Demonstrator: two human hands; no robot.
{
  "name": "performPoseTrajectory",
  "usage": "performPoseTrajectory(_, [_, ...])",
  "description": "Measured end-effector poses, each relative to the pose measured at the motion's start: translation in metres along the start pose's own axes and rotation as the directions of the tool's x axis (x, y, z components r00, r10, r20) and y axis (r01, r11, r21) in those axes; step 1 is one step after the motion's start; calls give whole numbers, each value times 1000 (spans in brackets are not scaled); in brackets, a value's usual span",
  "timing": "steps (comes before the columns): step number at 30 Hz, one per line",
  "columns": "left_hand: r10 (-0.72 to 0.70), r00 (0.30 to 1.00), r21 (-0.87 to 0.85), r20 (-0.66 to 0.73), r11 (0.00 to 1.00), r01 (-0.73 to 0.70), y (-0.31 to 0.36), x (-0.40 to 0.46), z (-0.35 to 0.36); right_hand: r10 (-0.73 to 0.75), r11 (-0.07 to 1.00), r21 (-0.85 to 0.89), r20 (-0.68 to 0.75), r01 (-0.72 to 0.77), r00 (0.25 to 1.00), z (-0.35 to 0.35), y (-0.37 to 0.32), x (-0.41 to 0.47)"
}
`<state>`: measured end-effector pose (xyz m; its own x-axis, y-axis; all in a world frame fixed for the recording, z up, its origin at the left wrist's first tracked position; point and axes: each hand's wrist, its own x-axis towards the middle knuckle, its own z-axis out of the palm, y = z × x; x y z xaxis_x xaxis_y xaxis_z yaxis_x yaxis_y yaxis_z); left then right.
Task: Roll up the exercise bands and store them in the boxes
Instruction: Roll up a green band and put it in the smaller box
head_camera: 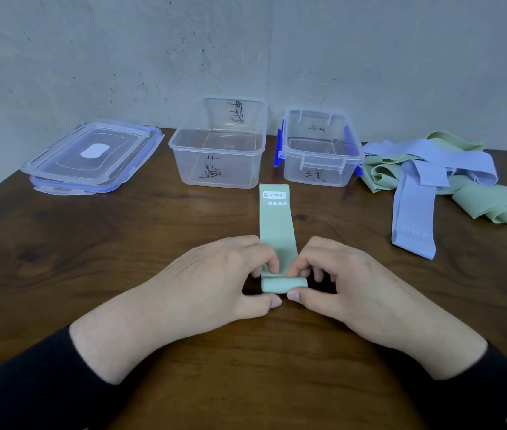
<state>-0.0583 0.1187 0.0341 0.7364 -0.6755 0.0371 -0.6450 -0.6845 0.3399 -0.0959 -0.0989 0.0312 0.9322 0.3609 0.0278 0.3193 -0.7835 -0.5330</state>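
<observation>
A mint-green exercise band [277,225] lies flat on the wooden table [122,249] at the centre of the frame, running away from the person, its far end bearing a white "HEAVY" label and its near end curled into a small roll [283,284]. The left hand [215,280] and the right hand [348,283] both pinch that roll, thumbs on the near side and curled fingers on top. Just beyond the band's far end stand two open clear plastic boxes with handwritten marks: the larger box [219,144] above centre, the smaller box [319,147] with blue side clips to its right. At the upper left lie two stacked clear lids [91,153]. At the right edge sits a loose heap of lavender bands [413,212] and pale green bands [500,203], tangled together
</observation>
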Motion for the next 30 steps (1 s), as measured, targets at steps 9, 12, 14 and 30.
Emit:
performPoseTrajectory(9, [-3,1000,-14,-21,1000,2,-3,2,2,0,1000,-3,0,0,1000,0,0,3])
performPoseTrajectory(12, [-9,999,-33,-38,999,8,-4,2,3,-2,1000,-17,7,2,1000,-1,0,6])
performPoseTrajectory(14, [-12,999,-23,-42,1000,11,-5,2,4,-3,1000,-17,-3,3,1000,-1,0,7])
performPoseTrajectory(30, [-21,997,-10,-76,1000,20,-11,5,5,29,999,-43,-8,-29,1000,-2,-3,9])
